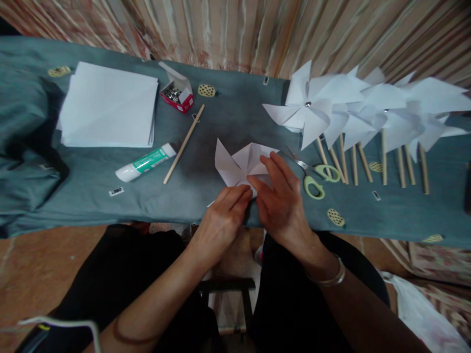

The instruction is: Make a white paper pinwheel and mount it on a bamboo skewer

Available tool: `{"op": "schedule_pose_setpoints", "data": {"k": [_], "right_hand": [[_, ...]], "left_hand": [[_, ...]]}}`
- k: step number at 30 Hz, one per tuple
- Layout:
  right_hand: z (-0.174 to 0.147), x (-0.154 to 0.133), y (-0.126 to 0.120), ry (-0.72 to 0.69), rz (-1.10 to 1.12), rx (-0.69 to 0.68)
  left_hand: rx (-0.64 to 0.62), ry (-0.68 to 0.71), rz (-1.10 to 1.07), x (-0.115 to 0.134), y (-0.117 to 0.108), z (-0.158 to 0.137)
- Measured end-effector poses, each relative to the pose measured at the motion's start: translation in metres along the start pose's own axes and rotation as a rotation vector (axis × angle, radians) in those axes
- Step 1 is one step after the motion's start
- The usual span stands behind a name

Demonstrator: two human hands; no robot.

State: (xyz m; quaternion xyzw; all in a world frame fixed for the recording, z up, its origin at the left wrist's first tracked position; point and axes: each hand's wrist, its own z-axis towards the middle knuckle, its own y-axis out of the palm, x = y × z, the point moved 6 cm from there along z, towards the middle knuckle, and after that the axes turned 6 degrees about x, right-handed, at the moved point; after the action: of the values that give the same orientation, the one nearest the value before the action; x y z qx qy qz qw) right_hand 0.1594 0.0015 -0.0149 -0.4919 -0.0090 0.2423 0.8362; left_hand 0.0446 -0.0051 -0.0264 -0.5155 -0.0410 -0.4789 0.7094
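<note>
A white paper pinwheel (241, 161) without a stick lies at the front middle of the cloth, its blades folded toward the centre. My left hand (226, 208) is closed on its near edge, fingertips pressed together on the paper. From the right, my right hand (277, 196) bends over the pinwheel, its thumb and fingers on the paper near the centre and the right blade. What lies under the fingertips is hidden. Just right of that hand are scissors (312, 174) with green handles, blades slightly apart. A wooden stick (184, 143) lies to the left.
At the left are a stack of white paper (108, 105), a glue stick (146, 162) and an open red box (177, 95) of metal pins. Several finished pinwheels (316, 108) on sticks overlap at the right. A pleated curtain (235, 34) hangs behind the table (235, 98).
</note>
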Motion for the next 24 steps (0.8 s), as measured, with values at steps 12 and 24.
{"op": "schedule_pose_setpoints", "data": {"k": [12, 24], "right_hand": [[0.002, 0.007, 0.013, 0.011, -0.070, -0.100], [0.002, 0.008, 0.021, -0.014, 0.054, -0.140]], "left_hand": [[-0.014, 0.000, -0.001, 0.000, 0.000, 0.001], [0.106, -0.085, -0.070, -0.008, -0.041, 0.011]]}}
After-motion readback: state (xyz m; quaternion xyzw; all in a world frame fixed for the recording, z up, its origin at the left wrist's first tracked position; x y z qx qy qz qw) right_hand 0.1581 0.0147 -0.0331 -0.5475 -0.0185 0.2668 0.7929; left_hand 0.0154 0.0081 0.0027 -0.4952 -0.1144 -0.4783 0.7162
